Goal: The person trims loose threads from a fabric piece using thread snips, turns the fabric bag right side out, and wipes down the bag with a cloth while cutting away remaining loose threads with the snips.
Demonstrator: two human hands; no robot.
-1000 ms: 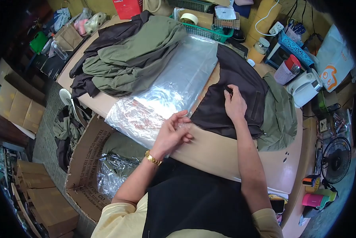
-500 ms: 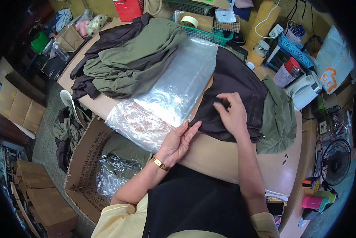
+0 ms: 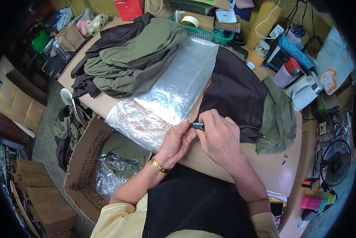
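A dark brown garment (image 3: 233, 89) with a pocket slit lies spread on the table, its olive green part (image 3: 279, 115) at the right. At its near left corner my left hand (image 3: 175, 142), with a gold watch at the wrist, pinches the edge between thumb and fingers. My right hand (image 3: 221, 137) is closed around small dark thread snips (image 3: 197, 125), mostly hidden by the fingers. Their tip meets the cloth edge beside my left thumb. Left of the garment lies a stack of clear plastic bags (image 3: 174, 87), partly crinkled.
A pile of olive and brown garments (image 3: 138, 55) covers the table's far left. Below the near edge stands an open cardboard box (image 3: 80, 170) holding wrapped clothing. Along the back and right are a green basket (image 3: 209, 36), a white kettle (image 3: 305, 91) and a black fan (image 3: 335, 162).
My right hand has moved left and down from over the garment to the edge by my left hand, bringing the snips there. My left hand has barely moved.
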